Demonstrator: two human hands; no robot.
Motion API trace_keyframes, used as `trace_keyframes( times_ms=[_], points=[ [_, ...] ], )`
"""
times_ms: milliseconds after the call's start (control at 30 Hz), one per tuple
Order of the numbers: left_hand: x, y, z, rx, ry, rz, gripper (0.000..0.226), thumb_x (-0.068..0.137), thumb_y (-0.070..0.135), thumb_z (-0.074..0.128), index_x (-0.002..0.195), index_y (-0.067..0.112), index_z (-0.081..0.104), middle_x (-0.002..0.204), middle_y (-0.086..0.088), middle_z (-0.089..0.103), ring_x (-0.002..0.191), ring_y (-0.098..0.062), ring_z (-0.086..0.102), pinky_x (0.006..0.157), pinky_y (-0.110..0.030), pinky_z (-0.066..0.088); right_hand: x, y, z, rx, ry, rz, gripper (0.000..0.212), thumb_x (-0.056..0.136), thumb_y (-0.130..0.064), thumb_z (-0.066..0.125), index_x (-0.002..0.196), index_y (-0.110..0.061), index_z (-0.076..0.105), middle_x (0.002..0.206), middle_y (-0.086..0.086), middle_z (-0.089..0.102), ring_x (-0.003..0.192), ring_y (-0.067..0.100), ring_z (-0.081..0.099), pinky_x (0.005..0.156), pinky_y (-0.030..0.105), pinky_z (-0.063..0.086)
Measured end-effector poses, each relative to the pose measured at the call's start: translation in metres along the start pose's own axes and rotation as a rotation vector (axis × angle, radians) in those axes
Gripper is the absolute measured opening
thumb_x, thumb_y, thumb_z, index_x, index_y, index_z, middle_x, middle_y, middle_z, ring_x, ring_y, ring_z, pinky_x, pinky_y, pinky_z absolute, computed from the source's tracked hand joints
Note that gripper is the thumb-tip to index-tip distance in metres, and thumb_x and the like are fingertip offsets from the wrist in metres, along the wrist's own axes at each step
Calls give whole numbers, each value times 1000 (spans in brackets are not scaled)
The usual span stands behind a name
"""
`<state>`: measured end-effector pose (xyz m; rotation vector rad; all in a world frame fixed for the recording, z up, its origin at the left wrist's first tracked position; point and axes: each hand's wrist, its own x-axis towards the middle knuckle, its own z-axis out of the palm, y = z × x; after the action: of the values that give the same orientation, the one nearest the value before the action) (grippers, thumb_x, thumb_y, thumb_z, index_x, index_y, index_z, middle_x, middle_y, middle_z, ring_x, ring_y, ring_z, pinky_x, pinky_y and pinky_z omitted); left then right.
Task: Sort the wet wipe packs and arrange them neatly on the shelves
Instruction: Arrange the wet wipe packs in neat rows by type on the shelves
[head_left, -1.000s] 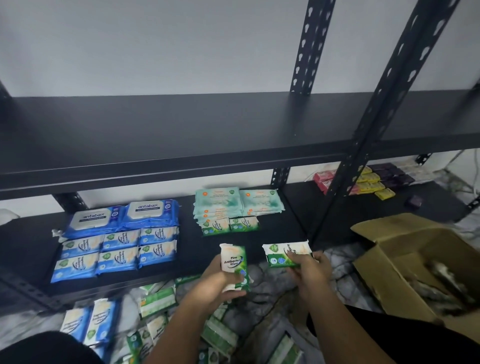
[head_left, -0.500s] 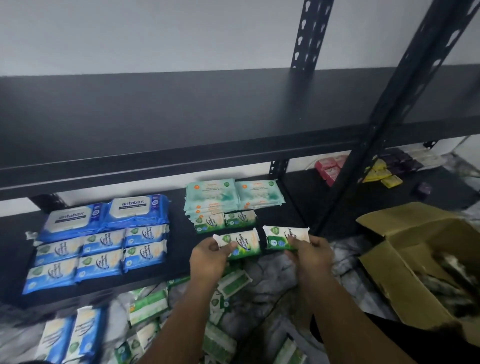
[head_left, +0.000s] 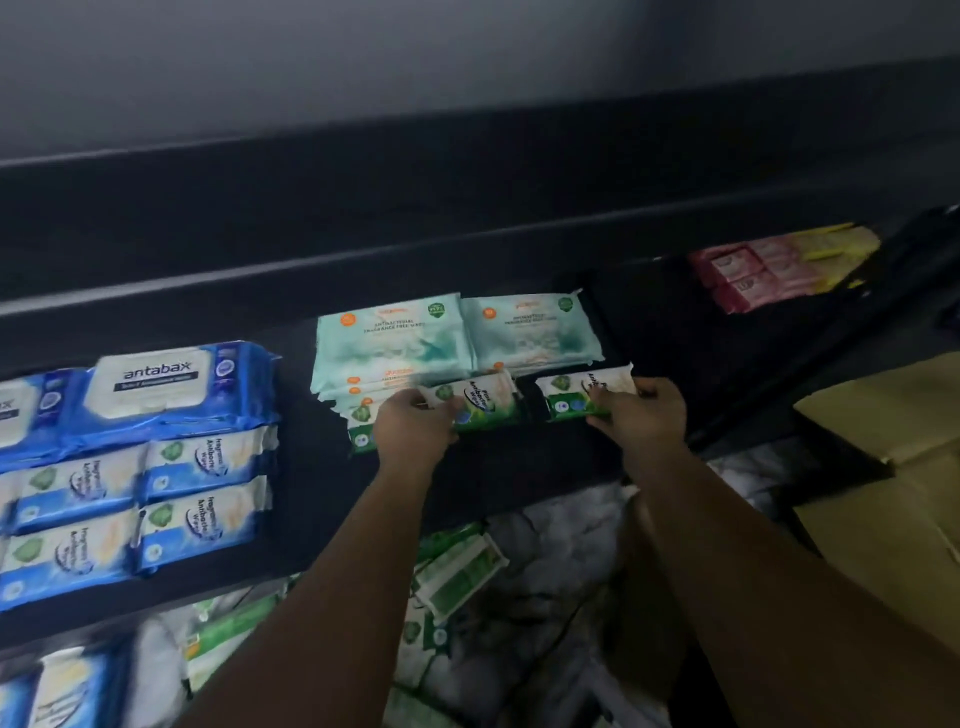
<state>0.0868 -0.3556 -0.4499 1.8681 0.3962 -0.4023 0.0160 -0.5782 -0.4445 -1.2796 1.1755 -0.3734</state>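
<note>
My left hand (head_left: 413, 431) grips a small green-and-white wipe pack (head_left: 480, 397) over the lower black shelf (head_left: 311, 499), just in front of the mint-green packs (head_left: 395, 338). My right hand (head_left: 641, 415) holds a second green-and-white pack (head_left: 574, 392) beside it, to the right. Another small green pack (head_left: 358, 426) lies partly hidden under my left hand. Whether the two held packs touch the shelf is unclear. More green packs (head_left: 457, 571) lie on the floor below.
Blue packs (head_left: 156, 483) and large antabax packs (head_left: 166, 384) fill the shelf's left side. Pink and yellow packs (head_left: 769, 270) lie at the far right. An open cardboard box (head_left: 893, 467) stands at the right. The upper shelf (head_left: 363, 234) overhangs close above.
Both hands have reached forward with their green packs, from the shelf's front edge to the spot just before the mint-green packs. The left pack turned from upright to lying sideways.
</note>
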Motion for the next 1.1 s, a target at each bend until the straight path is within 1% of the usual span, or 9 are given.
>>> trace_keyframes(
  times_ms=[100, 233, 433, 533, 600, 800, 900, 1000, 1100],
  points=[
    [10, -2, 6, 33, 9, 18, 22, 77, 23, 88, 83, 9, 72, 78, -6, 73, 66, -20, 73, 64, -44, 64, 13, 4, 14, -27, -19, -7, 43, 81, 2, 80, 113, -6, 53, 96, 6, 55, 78, 20, 63, 63, 35, 59],
    [12, -4, 9, 103, 23, 68, 23, 77, 28, 87, 79, 15, 69, 74, -4, 73, 64, -26, 73, 58, -42, 63, 20, 13, 27, -109, 9, -76, 37, 80, -2, 82, 102, -9, 54, 102, 9, 61, 87, 25, 68, 61, 33, 61],
    [14, -10, 10, 248, 28, 159, 32, 74, 42, 85, 85, 19, 65, 74, -2, 71, 64, -26, 69, 58, -47, 59, 26, 31, 32, -237, 52, -156, 35, 76, -19, 84, 100, -19, 59, 98, 0, 64, 94, 23, 68, 79, 42, 61],
    [16, -12, 10, 283, 22, 187, 37, 73, 45, 84, 92, 20, 64, 82, 1, 69, 70, -24, 67, 58, -49, 59, 26, 35, 30, -477, 95, -235, 34, 79, -31, 81, 108, -23, 64, 106, 0, 57, 110, 25, 52, 93, 41, 51],
    [16, -12, 9, 287, 16, 186, 41, 74, 45, 84, 95, 22, 57, 86, 4, 66, 73, -24, 66, 62, -48, 60, 26, 37, 29, -597, 104, -302, 40, 81, -34, 80, 115, -18, 66, 123, 7, 49, 117, 33, 48, 99, 43, 48],
    [5, -11, 0, 270, 25, 212, 48, 83, 53, 74, 112, 20, 54, 92, 5, 61, 83, -23, 64, 72, -45, 59, 16, 35, 27, -549, 84, -345, 73, 81, -32, 82, 145, -16, 49, 139, 11, 34, 118, 29, 51, 105, 37, 47],
    [-14, -17, -18, 290, 69, 214, 36, 93, 50, 62, 113, 21, 54, 85, 9, 58, 76, -14, 60, 65, -33, 52, 0, 41, 18, -510, 95, -421, 72, 83, -29, 81, 145, -17, 46, 139, 11, 33, 116, 29, 51, 105, 37, 47],
    [-38, -41, -46, 333, 78, 241, 20, 95, 37, 62, 102, 19, 61, 79, 10, 61, 78, -18, 60, 68, -28, 43, -26, 48, 7, -499, 89, -438, 60, 88, -23, 77, 141, -15, 51, 139, 12, 36, 112, 28, 51, 99, 32, 44],
    [-71, -76, -73, 344, 32, 196, 10, 95, 24, 62, 97, 14, 64, 76, 5, 61, 77, -22, 61, 68, -29, 44, -65, 63, -14, -637, 62, -406, 49, 92, -40, 68, 137, -27, 52, 140, 5, 38, 106, 24, 51, 97, 40, 46]
  ],
)
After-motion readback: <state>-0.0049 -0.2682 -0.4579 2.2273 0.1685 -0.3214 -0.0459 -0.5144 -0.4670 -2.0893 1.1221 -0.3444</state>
